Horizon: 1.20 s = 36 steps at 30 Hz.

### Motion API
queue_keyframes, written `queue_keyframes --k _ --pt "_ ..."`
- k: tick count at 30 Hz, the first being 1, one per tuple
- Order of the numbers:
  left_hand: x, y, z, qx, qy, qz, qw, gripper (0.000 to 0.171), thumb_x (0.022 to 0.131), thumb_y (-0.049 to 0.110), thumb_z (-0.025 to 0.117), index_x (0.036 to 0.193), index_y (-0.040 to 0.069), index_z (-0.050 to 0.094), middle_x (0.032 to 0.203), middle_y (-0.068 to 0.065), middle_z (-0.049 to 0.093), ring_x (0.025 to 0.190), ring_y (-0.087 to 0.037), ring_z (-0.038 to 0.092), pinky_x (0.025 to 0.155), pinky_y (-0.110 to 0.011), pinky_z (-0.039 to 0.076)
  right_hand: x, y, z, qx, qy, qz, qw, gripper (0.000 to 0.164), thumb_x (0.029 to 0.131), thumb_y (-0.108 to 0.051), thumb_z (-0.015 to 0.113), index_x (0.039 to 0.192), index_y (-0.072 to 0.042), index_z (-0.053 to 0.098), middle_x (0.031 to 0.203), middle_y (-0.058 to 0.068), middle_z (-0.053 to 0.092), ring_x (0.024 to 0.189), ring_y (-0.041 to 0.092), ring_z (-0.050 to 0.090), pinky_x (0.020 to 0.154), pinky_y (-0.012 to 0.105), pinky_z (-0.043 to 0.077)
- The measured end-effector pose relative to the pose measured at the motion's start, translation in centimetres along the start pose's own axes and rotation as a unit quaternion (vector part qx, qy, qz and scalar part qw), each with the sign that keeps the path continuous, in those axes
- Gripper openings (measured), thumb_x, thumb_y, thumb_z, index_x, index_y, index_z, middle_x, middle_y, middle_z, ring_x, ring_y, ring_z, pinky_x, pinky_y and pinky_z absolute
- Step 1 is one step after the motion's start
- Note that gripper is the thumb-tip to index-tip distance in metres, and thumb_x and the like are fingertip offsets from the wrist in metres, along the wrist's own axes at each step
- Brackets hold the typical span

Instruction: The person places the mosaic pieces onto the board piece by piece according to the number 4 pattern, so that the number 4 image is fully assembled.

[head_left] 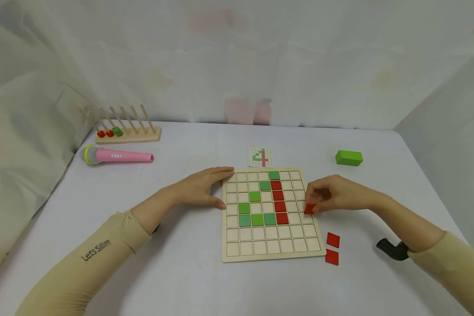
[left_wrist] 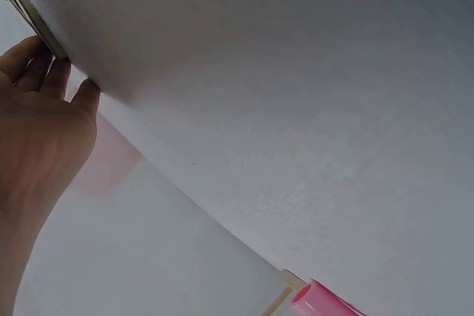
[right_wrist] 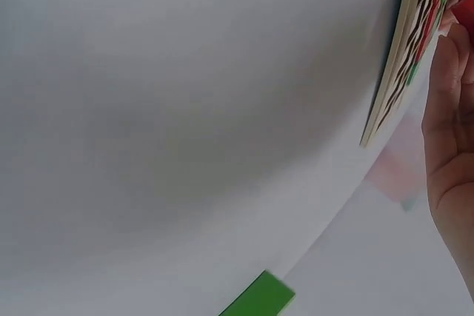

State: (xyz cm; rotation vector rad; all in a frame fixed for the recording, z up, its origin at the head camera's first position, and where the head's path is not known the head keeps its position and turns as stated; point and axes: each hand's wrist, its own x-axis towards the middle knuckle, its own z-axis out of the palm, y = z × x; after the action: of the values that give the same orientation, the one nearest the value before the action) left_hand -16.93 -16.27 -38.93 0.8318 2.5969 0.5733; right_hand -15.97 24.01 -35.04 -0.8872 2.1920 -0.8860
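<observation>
A wooden grid board point(head_left: 237, 256) lies on the white table, with green tiles point(head_left: 244, 208) in a stepped line and row, and a column of red tiles point(head_left: 277, 195). My left hand point(head_left: 199, 188) rests at the board's left edge, fingers and thumb extended along it. Over the right edge, my right hand point(head_left: 335, 193) pinches a red tile point(head_left: 310, 209) between thumb and fingers; the same red tile point(right_wrist: 464, 11) peeks in at the right wrist view's corner. Two loose red tiles point(head_left: 333, 240) lie beside the board's lower right.
Behind the board lies a small pattern card point(head_left: 260, 157). A green block point(head_left: 349, 158) sits at the back right. At the back left are a pink toy microphone point(head_left: 120, 156) and a wooden peg rack point(head_left: 128, 137) with red and green beads.
</observation>
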Motion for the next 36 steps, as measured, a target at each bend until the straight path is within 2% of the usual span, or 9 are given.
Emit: queue_keyframes --k 10,17,20,25,30,36 --pt "0.1 0.1 -0.1 0.005 -0.003 0.001 1.0000 0.105 0.074 0.057 0.078 0.157 0.017 0.027 0.166 0.001 0.024 0.154 -0.024 0.024 0.125 -0.047 0.026 1.8 -1.8 1.5 0.012 -0.020 -0.010 1.000 0.015 0.086 -0.015 0.076 0.098 -0.021 0.069 0.090 -0.004 0.070 0.081 0.011 0.064 0.075 0.022 0.057" --pt "0.1 0.2 -0.2 0.003 -0.006 0.002 1.0000 0.105 0.075 0.056 0.079 0.157 0.016 0.027 0.166 0.000 0.024 0.154 -0.025 0.024 0.125 -0.047 0.025 2.5 -2.6 2.3 0.021 -0.029 -0.019 0.999 0.014 0.086 -0.011 0.074 0.098 -0.015 0.069 0.090 -0.003 0.068 0.080 0.010 0.064 0.074 0.023 0.057" --pt "0.1 0.2 -0.2 0.003 -0.006 0.002 1.0000 0.105 0.075 0.056 0.079 0.157 0.016 0.027 0.166 0.000 0.024 0.154 -0.025 0.024 0.125 -0.046 0.025 2.8 -2.9 2.7 0.020 -0.036 -0.018 0.999 0.014 0.086 -0.010 0.074 0.097 -0.018 0.069 0.090 -0.004 0.069 0.079 0.010 0.064 0.074 0.023 0.057" --pt "0.0 0.2 -0.3 0.004 -0.005 0.005 1.0000 0.105 0.075 0.055 0.079 0.157 0.015 0.027 0.166 -0.001 0.025 0.154 -0.025 0.024 0.126 -0.046 0.025 3.2 -3.1 3.4 0.017 -0.044 -0.029 0.998 0.013 0.087 -0.011 0.074 0.095 -0.021 0.069 0.088 -0.005 0.069 0.078 0.009 0.064 0.073 0.023 0.057" --pt "0.0 0.2 -0.3 0.003 -0.005 0.003 1.0000 0.105 0.075 0.054 0.079 0.157 0.015 0.027 0.166 -0.001 0.025 0.154 -0.025 0.024 0.126 -0.046 0.025 3.6 -3.0 3.8 0.013 -0.050 -0.045 0.998 0.010 0.087 -0.011 0.073 0.093 -0.018 0.070 0.085 -0.004 0.069 0.075 0.007 0.063 0.071 0.023 0.058" --pt "0.0 0.3 -0.3 0.003 -0.006 0.001 1.0000 0.105 0.075 0.055 0.079 0.157 0.016 0.027 0.166 0.000 0.025 0.154 -0.025 0.024 0.126 -0.046 0.025 3.7 -3.2 4.2 -0.003 -0.054 -0.039 0.998 0.008 0.086 -0.012 0.075 0.089 -0.018 0.072 0.081 -0.007 0.070 0.070 0.004 0.061 0.068 0.022 0.057"
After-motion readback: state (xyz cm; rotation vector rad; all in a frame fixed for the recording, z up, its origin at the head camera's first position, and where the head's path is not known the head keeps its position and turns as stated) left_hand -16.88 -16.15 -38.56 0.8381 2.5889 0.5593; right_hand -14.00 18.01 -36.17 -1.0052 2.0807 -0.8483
